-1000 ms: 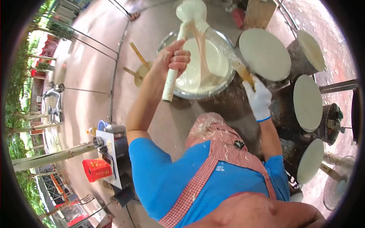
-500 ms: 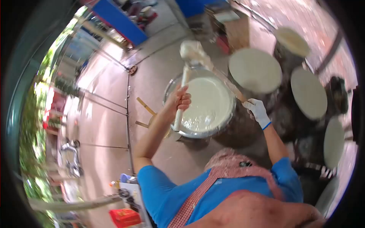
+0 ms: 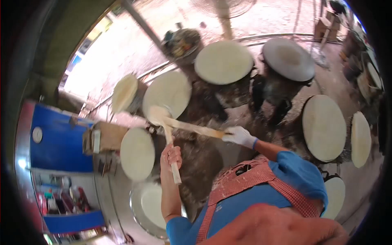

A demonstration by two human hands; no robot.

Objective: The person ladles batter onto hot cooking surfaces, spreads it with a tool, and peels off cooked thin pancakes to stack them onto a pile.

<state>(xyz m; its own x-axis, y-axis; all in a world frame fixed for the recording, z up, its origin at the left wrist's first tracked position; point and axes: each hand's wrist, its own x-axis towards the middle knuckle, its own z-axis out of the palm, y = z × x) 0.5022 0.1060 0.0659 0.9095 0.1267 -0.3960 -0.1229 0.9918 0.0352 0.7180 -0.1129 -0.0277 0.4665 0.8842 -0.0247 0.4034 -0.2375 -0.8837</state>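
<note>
My left hand (image 3: pixel 171 156), bare, is wrapped round a pale wooden stick (image 3: pixel 176 173) whose upper end reaches a cream-coloured, batter-coated lump (image 3: pixel 157 115). In a white glove, my right hand (image 3: pixel 241 136) grips a wooden paddle (image 3: pixel 195 128). The paddle's far end meets the same lump, and motion blur hides whether this is a ladle head or a mass of batter. Both far ends are over the lower edge of a round griddle (image 3: pixel 169 92) covered in pale batter. Behind my left forearm stands a metal basin (image 3: pixel 136 212) of creamy liquid.
Several other round griddles, such as one at the back (image 3: pixel 223 61) and one at right (image 3: pixel 324 128), carry pale layers. A grey griddle (image 3: pixel 288 57) shows a brownish middle. A cardboard box (image 3: pixel 110 136) and a blue panel (image 3: pixel 61 139) stand at left.
My view and body have turned right, so the basin now sits at lower left. Both hands have carried the stick and paddle from above the basin to a batter-covered griddle, still gripping them.
</note>
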